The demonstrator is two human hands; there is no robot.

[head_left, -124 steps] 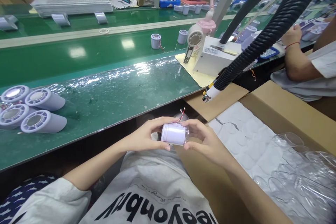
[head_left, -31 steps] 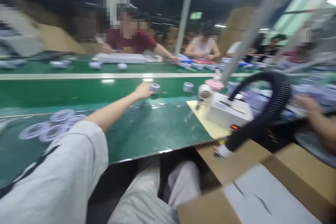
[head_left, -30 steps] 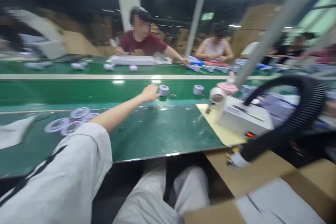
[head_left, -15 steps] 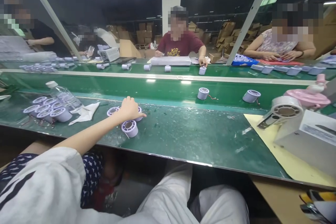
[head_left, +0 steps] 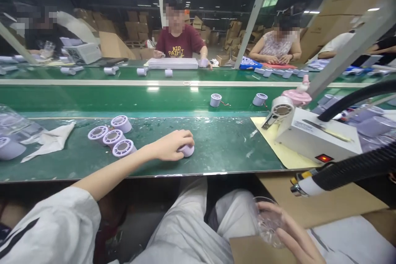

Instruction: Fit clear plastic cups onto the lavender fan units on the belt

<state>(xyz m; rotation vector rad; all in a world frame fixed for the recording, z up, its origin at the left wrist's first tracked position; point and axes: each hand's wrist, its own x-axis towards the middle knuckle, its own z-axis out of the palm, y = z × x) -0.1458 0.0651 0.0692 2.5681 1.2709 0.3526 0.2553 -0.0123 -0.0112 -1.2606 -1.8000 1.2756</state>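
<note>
Resting on the green surface [head_left: 216, 148], left hand [head_left: 171, 145] cups a lilac cylinder [head_left: 187, 150]; right hand [head_left: 289, 235] grips a clear cup [head_left: 266, 222] near the lap.

Bench [head_left: 216, 156] front: left hand [head_left: 171, 145] on a cylinder [head_left: 187, 150].
Left of it: four cylinders [head_left: 113, 135].
Right: box machine [head_left: 315, 138].
Behind: conveyor belt [head_left: 123, 99].

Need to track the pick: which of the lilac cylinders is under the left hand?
The lone lilac cylinder under the left hand, right of the four clustered cylinders.
</note>
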